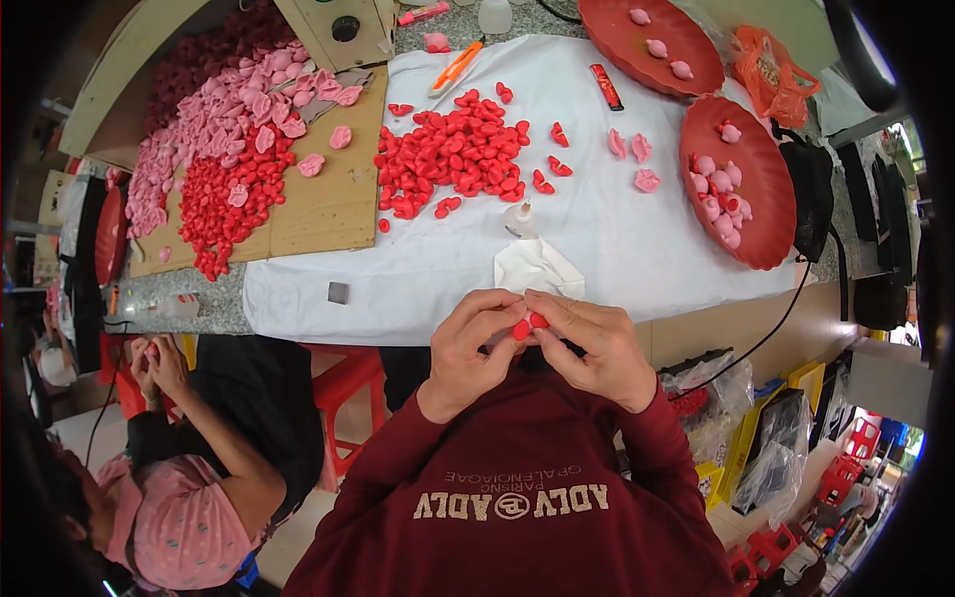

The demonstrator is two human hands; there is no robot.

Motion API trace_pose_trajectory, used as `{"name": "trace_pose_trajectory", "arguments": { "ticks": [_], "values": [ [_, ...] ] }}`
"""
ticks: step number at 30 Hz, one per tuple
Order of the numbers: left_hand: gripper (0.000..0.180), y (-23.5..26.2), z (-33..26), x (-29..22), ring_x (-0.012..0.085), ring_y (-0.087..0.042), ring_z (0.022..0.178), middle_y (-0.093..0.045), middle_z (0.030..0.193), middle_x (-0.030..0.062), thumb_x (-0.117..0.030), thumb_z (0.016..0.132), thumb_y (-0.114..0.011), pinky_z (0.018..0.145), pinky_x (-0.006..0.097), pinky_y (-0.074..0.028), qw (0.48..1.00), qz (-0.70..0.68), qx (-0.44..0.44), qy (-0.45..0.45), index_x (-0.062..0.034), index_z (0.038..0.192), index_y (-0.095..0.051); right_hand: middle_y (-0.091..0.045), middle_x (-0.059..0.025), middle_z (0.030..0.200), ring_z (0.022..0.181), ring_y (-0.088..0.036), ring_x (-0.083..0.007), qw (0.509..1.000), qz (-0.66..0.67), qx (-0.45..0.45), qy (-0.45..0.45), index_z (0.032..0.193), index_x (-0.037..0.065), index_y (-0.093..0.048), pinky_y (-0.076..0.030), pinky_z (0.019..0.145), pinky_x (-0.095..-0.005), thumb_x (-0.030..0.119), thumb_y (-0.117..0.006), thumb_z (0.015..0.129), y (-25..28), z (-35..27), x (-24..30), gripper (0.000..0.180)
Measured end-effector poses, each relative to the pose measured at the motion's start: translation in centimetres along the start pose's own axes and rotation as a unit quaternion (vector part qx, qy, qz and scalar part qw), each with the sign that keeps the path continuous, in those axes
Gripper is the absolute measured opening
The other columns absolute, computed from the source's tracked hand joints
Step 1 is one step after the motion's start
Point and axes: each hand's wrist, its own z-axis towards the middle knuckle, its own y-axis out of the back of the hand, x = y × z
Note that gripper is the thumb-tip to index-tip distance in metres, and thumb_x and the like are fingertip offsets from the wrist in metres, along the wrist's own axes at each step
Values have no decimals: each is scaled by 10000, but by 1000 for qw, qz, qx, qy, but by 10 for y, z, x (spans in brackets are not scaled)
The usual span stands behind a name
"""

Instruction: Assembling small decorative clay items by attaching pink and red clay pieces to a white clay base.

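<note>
My left hand (470, 348) and my right hand (595, 348) meet at the table's near edge, fingers pinched together on a small red two-lobed plastic piece (522, 329). Whether a pink part sits behind it between the fingertips is hidden. Just beyond my hands lie a folded white sheet (542, 267) and a small clear dropper bottle (519, 221). Farther out, a heap of similar red pieces (453, 154) covers the white cloth (328, 274). Several loose pink shells (647, 180) rest to the right.
Two red scalloped trays (766, 199) with pink figures stand at the right. Pink and red parts (234, 149) pile on cardboard (343, 204) at the left. An orange cutter (458, 68) lies at the back. Another person (184, 488) sits at my left, near a red stool (348, 403).
</note>
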Motion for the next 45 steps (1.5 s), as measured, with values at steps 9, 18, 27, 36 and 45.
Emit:
{"name": "trace_pose_trajectory", "arguments": {
  "ticks": [9, 18, 27, 36, 45],
  "values": [
    [199, -2, 2, 3, 270, -594, 747, -590, 868, 136, 124, 596, -565, 627, 311, -496, 998, 28, -11, -52, 33, 773, -569, -631, -174, 988, 814, -653, -258, 999, -11, -32, 2, 1017, -28, -605, -529, 679, -292, -45, -618, 691, -9, -3, -1, 327],
    [195, 0, 6, 4, 269, -590, 734, -590, 832, 128, 136, 556, -553, 615, 313, -491, 995, 37, 1, -96, 30, 718, -535, -633, -176, 966, 753, -653, -227, 998, 19, -53, 0, 1010, -34, -603, -526, 639, -275, -52, -625, 690, -14, -3, -3, 322],
    [192, 2, 7, 8, 263, -584, 723, -590, 831, 125, 132, 558, -534, 606, 309, -488, 995, 31, 7, -97, 24, 716, -534, -637, -170, 955, 705, -645, -204, 998, 26, -51, -13, 1017, -31, -604, -517, 610, -264, -56, -624, 690, -16, -2, -3, 328],
    [199, 5, 4, 16, 257, -602, 743, -605, 853, 129, 98, 611, -648, 615, 291, -496, 996, 25, 21, -77, 27, 789, -592, -647, -151, 897, 636, -633, -198, 997, 19, -70, 2, 993, -24, -609, -504, 536, -254, -36, -639, 688, -18, 2, -4, 308],
    [171, 6, 2, 18, 250, -597, 734, -602, 852, 127, 96, 623, -644, 609, 287, -493, 997, 28, 16, -75, 28, 765, -577, -647, -148, 890, 631, -631, -209, 997, 15, -70, 5, 990, -16, -610, -505, 540, -261, -34, -634, 687, -21, 2, -5, 305]
  ]
}}
